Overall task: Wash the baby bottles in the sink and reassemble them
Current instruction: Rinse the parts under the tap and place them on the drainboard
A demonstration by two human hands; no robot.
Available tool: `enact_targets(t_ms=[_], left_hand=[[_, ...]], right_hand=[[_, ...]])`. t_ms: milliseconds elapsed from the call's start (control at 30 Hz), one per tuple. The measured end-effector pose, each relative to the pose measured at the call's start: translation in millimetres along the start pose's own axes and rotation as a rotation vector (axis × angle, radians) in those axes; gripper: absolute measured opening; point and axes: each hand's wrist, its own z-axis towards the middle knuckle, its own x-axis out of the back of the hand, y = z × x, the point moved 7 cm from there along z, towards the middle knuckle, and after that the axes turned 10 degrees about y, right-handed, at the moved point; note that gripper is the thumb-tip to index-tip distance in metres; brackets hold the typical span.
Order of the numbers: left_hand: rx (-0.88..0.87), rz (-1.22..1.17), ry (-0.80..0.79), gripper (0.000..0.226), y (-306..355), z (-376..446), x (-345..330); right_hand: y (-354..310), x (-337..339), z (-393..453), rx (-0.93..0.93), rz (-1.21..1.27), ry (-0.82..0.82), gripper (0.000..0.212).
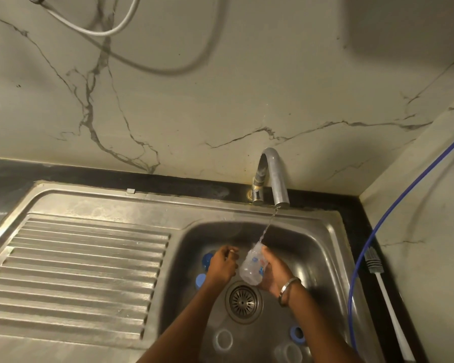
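Note:
My right hand (274, 271) grips a clear baby bottle (252, 265), tilted with its mouth up under the thin stream from the tap (273, 176). My left hand (222, 263) hovers just left of the bottle with fingers curled; whether it holds something small I cannot tell. Both hands are over the steel sink basin (323, 258). Blue bottle parts (207, 259) (200, 280) lie on the basin floor behind my left hand. A blue ring (297, 334) and two clear parts (223, 339) (290, 351) lie near the front.
The drain strainer (243, 301) sits mid-basin. A ribbed steel draining board (76, 271) fills the left. A bottle brush with a white handle (385, 297) and a blue hose (372, 244) lie on the black counter at the right. Marble wall behind.

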Motion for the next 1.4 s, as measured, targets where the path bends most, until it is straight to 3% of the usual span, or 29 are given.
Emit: enact_targets(t_ms=[133,400,733,867,1033,1133,1267,1400], left_hand=[[0.010,-0.010,0.020,0.017,-2.7,0.6,2.6],[0.048,0.027,-0.035,0.016,-12.8,-2.6,-1.8],[0.211,0.143,-0.205,0.027,-27.8,-11.7,-16.3],[0.220,0.127,-0.279,0.031,-22.8,-19.7,-18.8],[0.097,0.148,-0.434,0.012,-12.0,-25.3,-19.4],[-0.011,0.149,-0.526,0.030,-5.9,-25.8,-18.8],[-0.186,0.202,-0.433,0.054,5.1,-14.2,-14.1],[-0.293,0.127,-0.285,0.057,29.7,-5.8,2.7]], right_hand=[[27.5,10.7,6.2,-0.156,-0.044,0.046,0.053],[41.4,23.7,4.0,-0.276,0.087,0.094,0.042],[41.0,27.3,9.8,-0.272,-0.016,0.113,0.045],[37.4,23.0,15.8,-0.142,-0.207,0.114,0.041],[33.9,17.1,18.1,-0.035,-0.245,0.118,0.039],[27.3,16.8,17.9,0.062,-0.195,0.088,0.048],[8.8,-1.7,13.0,0.274,-0.122,-0.035,0.051],[-7.5,-7.9,10.9,0.345,-0.012,-0.102,0.043]])
